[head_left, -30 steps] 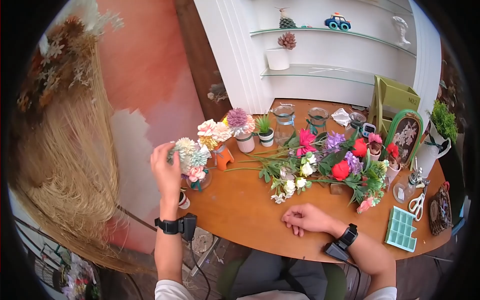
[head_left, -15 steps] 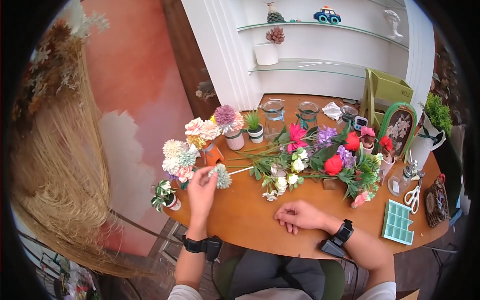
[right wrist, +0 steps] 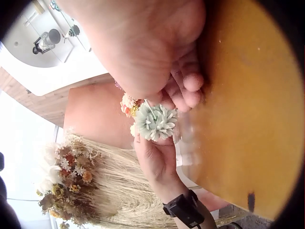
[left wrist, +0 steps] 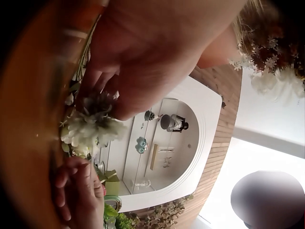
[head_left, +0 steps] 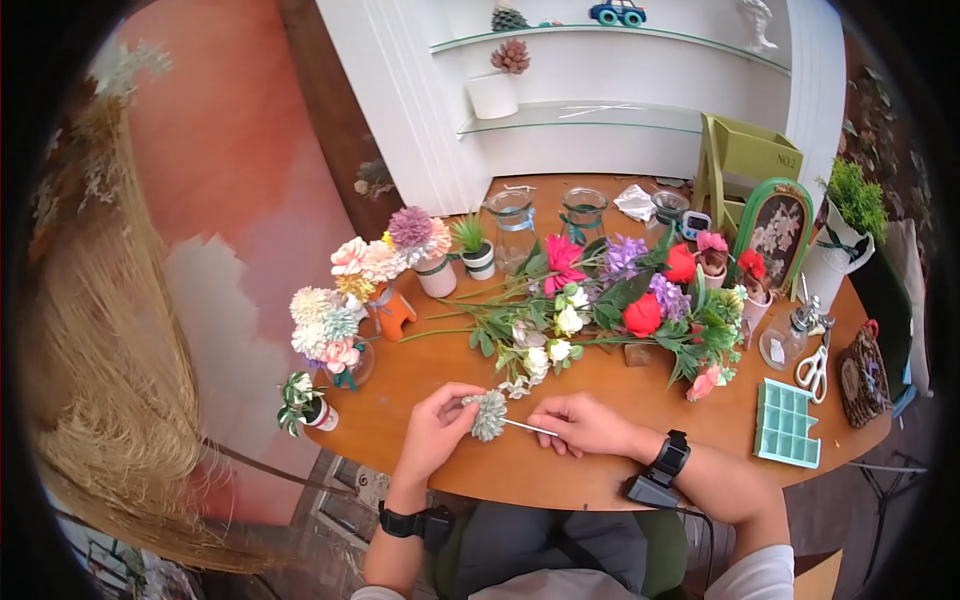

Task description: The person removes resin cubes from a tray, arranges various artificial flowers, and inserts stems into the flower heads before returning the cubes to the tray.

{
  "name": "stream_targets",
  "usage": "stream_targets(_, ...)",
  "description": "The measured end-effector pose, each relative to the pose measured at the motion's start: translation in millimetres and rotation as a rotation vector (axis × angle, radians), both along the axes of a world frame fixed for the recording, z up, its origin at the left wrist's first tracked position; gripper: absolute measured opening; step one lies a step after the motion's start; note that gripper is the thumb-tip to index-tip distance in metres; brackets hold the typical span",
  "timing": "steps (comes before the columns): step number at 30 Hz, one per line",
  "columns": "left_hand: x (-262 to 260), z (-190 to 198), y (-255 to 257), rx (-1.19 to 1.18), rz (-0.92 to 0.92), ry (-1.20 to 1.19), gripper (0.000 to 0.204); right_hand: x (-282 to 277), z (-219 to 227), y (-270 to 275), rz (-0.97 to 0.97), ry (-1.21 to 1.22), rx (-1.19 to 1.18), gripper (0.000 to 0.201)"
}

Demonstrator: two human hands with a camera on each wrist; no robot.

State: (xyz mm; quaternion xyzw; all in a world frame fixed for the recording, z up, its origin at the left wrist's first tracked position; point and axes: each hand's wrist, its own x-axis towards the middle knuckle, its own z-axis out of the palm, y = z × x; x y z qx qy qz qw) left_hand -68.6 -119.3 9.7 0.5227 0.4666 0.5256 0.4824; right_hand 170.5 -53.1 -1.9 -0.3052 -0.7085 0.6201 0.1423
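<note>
A pale grey-green artificial flower [head_left: 488, 416] with a thin white stem [head_left: 526, 427] is held over the front of the table. My left hand [head_left: 432, 432] pinches the flower head from its left side, thumb and fingertips at the petals. On the other side, my right hand [head_left: 590, 425] grips the far end of the stem between thumb and fingers. The right wrist view shows the back of the flower [right wrist: 156, 123] facing that camera, with the stem running into its middle. In the left wrist view the flower [left wrist: 93, 125] hangs under the left fingertips.
Loose artificial flowers [head_left: 560, 322] lie across the table's middle. Pastel flowers [head_left: 325, 325] stand in a glass vase at left, near a small potted plant [head_left: 297, 398]. At right are a mint compartment tray [head_left: 787, 424], white-handled scissors [head_left: 814, 374] and a woven pouch [head_left: 864, 376].
The left hand has brought the grey-green flower from the pastel bunch at left to the table's front middle. The right hand, earlier resting on the table, now grips its stem. The head view has shifted.
</note>
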Motion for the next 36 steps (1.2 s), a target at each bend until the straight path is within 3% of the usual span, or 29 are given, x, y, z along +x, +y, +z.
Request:
stream_targets(4, 6.5, -21.6, -0.3, 0.084, 0.145, 0.122, 0.018, 1.6, 6.1, -1.5, -0.055, 0.050, -0.018, 0.022)
stream_targets(7, 7.2, -36.1, 2.8, 0.048, 0.216, 0.047, 0.021, 2.9, 3.7, 1.8, -0.038, 0.125, -0.203, 0.022)
stream_targets(8, 10.0, -33.0, 1.9, 0.050, 0.210, 0.045, 0.021, 1.0, 2.1, -0.6, -0.025, 0.062, -0.041, 0.024)
stream_targets(9, 13.1, -27.6, -1.8, 0.139, 0.170, 0.242, 0.026, -0.1, 0.5, -1.8, -0.013, -0.001, 0.118, 0.025)
stream_targets(10, 16.2, -22.0, -6.1, 0.226, 0.129, 0.439, 0.031, -0.2, -1.7, -1.6, -0.018, -0.001, 0.116, 0.025)
stream_targets(13, 23.2, -8.7, -11.8, 0.350, 0.034, 0.605, 0.033, -0.2, -3.5, -1.9, -0.002, 0.013, 0.123, 0.025)
stream_targets(15, 19.1, -15.4, -11.3, 0.288, 0.059, 0.559, 0.029, 3.5, 7.6, 0.9, 0.082, -0.040, 0.317, 0.023)
stream_targets(20, 15.9, -21.1, -11.9, 0.200, 0.085, 0.468, 0.024, 4.6, 9.9, 3.2, 0.128, -0.058, 0.328, 0.021)
stream_targets(23, 13.1, -28.6, -9.1, 0.276, 0.193, 0.454, 0.025, 9.4, 10.3, 9.2, 0.167, -0.066, 0.346, 0.021)
stream_targets(25, 6.9, -27.0, -6.5, 0.298, 0.468, 0.539, 0.021, 14.6, 8.7, 13.5, 0.189, -0.070, 0.357, 0.020)
stream_targets(26, 3.6, -28.2, -4.8, 0.317, 0.432, 0.574, 0.034, 16.2, 7.7, 15.1, 0.135, -0.064, 0.371, 0.020)
stream_targets(27, 6.5, -29.9, -5.3, 0.313, 0.434, 0.576, 0.034, 16.3, 7.1, 15.6, 0.084, -0.058, 0.384, 0.020)
stream_targets(29, 18.4, -30.1, -4.9, 0.385, 0.653, 0.654, 0.057, 16.6, 5.9, 15.0, 0.011, -0.057, 0.424, 0.018)
stream_targets(31, 14.9, -30.8, -7.5, 0.355, 0.725, 0.760, 0.063, 20.5, 2.4, 17.1, -0.114, -0.128, 0.788, 0.015)
stream_targets(32, 13.9, -30.7, -8.5, 0.323, 0.795, 0.865, 0.070, 21.9, 2.7, 18.1, -0.115, -0.128, 0.788, 0.015)
stream_targets(36, 14.6, -23.7, -13.7, 0.043, 0.791, 0.697, 0.061, 24.5, -3.2, 22.2, -0.322, -0.230, 0.945, 0.020)
